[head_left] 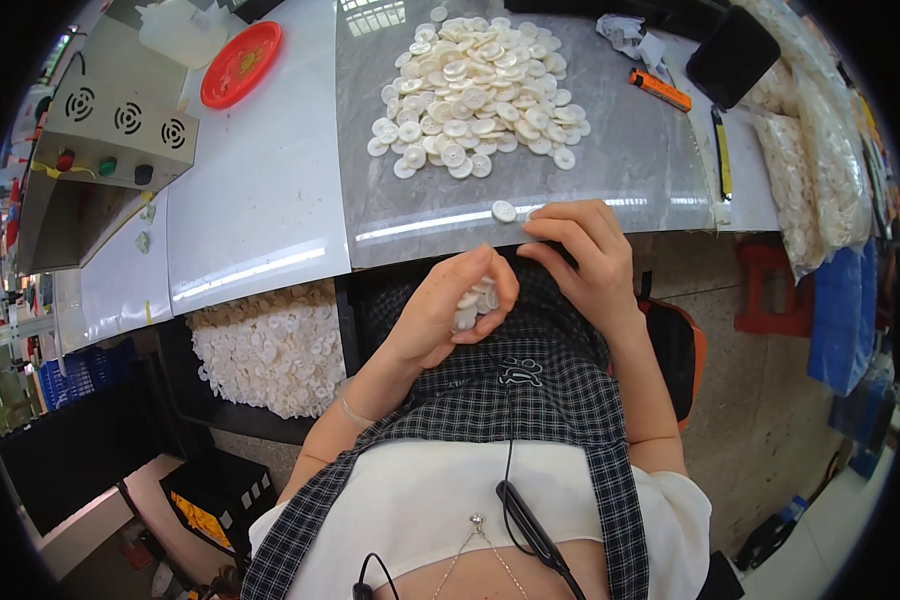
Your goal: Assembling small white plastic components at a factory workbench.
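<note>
My left hand (438, 312) is cupped in front of the apron, its fingers curled around several small white plastic discs (477, 300). At the table's near edge, my right hand (592, 258) has its thumb and forefinger bent close together. A sliver of a white disc shows at its fingertips, mostly hidden by them. Just left of those fingertips, a single white disc (504, 211) lies flat on the grey tabletop (630, 170). Beyond it is a large heap of the same round discs (485, 95), some showing a raised ring and centre.
An open drawer of small white pieces (265, 350) sits below the table at left. A grey metal box with knobs (120, 125) and a red plate (241, 65) stand at far left. An orange marker (660, 89), yellow cutter (721, 155) and bagged parts (800, 170) lie right.
</note>
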### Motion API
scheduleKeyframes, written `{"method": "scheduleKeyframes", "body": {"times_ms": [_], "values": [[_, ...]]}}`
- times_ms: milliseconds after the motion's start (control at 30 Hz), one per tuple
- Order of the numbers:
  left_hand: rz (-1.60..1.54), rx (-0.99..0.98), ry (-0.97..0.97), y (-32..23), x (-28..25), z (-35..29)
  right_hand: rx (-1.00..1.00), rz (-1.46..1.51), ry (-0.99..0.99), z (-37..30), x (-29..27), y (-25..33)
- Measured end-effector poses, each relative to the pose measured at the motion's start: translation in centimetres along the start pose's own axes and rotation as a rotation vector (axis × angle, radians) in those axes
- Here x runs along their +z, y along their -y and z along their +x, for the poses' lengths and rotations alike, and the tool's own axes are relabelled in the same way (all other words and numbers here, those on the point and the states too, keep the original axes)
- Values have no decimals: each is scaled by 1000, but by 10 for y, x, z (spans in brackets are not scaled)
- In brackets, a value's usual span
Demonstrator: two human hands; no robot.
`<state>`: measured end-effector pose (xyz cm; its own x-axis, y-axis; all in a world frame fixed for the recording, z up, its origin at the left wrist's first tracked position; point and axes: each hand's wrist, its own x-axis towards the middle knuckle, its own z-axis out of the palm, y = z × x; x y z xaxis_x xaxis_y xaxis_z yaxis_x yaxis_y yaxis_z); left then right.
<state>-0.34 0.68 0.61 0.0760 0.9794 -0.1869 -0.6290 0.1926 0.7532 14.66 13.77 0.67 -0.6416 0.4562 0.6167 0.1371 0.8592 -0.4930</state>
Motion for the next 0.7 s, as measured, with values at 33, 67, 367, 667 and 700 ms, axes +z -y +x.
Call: {"method": "scheduleKeyframes", "body": {"times_ms": [33,67,367,667,700], "values": [[0,0,0,3,-3,0,0,0,0,-2,0,0],[-19,8,3,5,-5,0,-3,15,0,-4,-1,0],[132,-72,-75,2,10,-1,496,661,17,0,-9,26],[-141,-62,12,1,0,-2,160,176,-4,16,7,15],[-159,-58,6,2,-1,-2,143,146,1,17,10,16]]}}
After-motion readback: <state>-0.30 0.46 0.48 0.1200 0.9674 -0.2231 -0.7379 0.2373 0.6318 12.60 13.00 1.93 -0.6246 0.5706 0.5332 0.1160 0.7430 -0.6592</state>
